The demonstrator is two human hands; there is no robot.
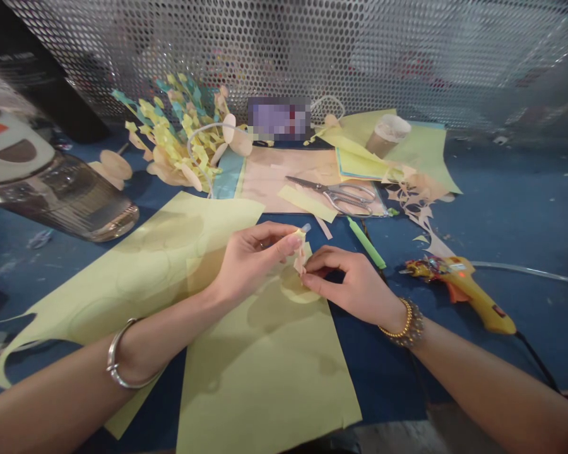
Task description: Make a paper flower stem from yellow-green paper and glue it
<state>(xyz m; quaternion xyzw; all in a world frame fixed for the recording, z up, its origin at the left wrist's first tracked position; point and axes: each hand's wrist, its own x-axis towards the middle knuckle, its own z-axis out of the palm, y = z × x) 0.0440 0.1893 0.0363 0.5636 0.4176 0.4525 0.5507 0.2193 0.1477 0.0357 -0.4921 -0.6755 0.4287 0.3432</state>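
My left hand (260, 249) is closed in a pinch on the top of a small paper flower piece (300, 257), pale pink with a yellow bit and a clear tip poking out above. The lower end of that piece sits between the thumb and finger of my right hand (348, 280), also pinched. Both hands are over a yellow paper sheet (265, 378), and a round yellow cutout (300, 291) lies just below the held piece. To the right lies a yellow hot glue gun (478, 299), and a green pen (366, 243) rests behind my right hand.
Scissors (334, 192) lie on a pink sheet (265, 173). Paper flowers (180, 132) are bunched at back left, near a large clear bottle (66, 195). A cup (389, 133) stands among papers and pink scraps (416, 195). A perforated metal panel (284, 50) closes off the back.
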